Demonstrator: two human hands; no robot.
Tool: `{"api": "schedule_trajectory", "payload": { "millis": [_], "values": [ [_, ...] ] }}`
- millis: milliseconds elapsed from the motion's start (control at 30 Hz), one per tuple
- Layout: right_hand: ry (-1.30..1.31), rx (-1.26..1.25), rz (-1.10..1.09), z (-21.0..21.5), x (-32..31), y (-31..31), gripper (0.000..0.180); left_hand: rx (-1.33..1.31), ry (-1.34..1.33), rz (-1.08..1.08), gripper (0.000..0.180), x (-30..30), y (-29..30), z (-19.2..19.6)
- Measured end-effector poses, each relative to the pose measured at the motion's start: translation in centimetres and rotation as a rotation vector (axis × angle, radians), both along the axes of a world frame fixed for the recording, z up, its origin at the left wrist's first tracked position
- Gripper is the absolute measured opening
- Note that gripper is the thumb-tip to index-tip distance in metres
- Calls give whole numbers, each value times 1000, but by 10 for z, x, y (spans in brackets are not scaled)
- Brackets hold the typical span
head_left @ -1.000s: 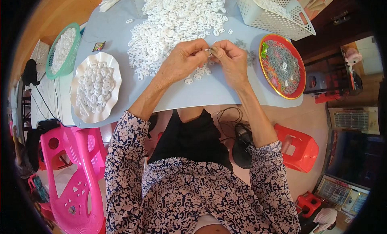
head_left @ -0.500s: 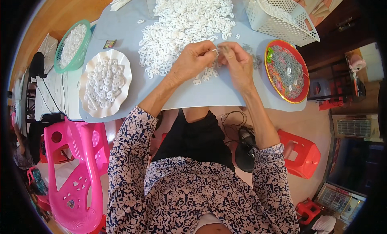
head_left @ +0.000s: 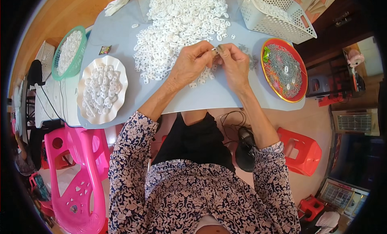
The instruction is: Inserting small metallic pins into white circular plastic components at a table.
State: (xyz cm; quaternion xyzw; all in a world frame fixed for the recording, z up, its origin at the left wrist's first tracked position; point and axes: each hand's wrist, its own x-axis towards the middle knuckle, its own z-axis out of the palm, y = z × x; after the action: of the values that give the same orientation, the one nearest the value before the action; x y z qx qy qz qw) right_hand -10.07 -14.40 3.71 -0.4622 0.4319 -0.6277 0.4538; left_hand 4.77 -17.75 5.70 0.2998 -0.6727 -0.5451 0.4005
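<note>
My left hand [head_left: 193, 60] is closed in a pinch on a small white plastic piece, only a bit of which shows at the fingertips. Against it, my right hand [head_left: 235, 64] is pinched too, thumb on top; whatever it grips is too small to make out. Both hands meet above the near part of a blue-grey table [head_left: 169, 101]. Just beyond them spreads a big heap of white oval pieces [head_left: 181, 20] with small holes. A few loose pieces [head_left: 203, 77] lie under the hands. Small grey metal bits [head_left: 253, 61] are scattered beside my right hand.
At left stands a scalloped white dish [head_left: 123, 70] of white pieces, with a small wrapper [head_left: 105, 50] and a green basket [head_left: 83, 52] beyond. On the right are a red gold-rimmed plate [head_left: 305, 82] of grey metal bits and a white perforated basket [head_left: 278, 26]. Pink chair [head_left: 96, 173], red stool [head_left: 310, 153].
My fingertips have come closer together, and the right fingers have curled in around the small piece. The view has shifted slightly; the things on the table appear unmoved.
</note>
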Motion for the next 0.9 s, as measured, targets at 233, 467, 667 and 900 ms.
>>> {"api": "schedule_trajectory", "payload": {
  "millis": [233, 467, 667, 900],
  "values": [
    [-14, 17, -50, 7, 3, 3, 14, -54, -74, 77, 14, 20, -13, 2],
    [-48, 60, -79, 6, -2, 4, 9, -571, -304, 314, 8, 35, -21, 9],
    [-22, 42, -95, 1, -3, 1, 9, -842, -605, 130, 14, 17, -14, 7],
    [-21, 40, -95, 4, -2, 3, 9, -878, -684, 97, 21, 12, -14, 1]
  ]
}}
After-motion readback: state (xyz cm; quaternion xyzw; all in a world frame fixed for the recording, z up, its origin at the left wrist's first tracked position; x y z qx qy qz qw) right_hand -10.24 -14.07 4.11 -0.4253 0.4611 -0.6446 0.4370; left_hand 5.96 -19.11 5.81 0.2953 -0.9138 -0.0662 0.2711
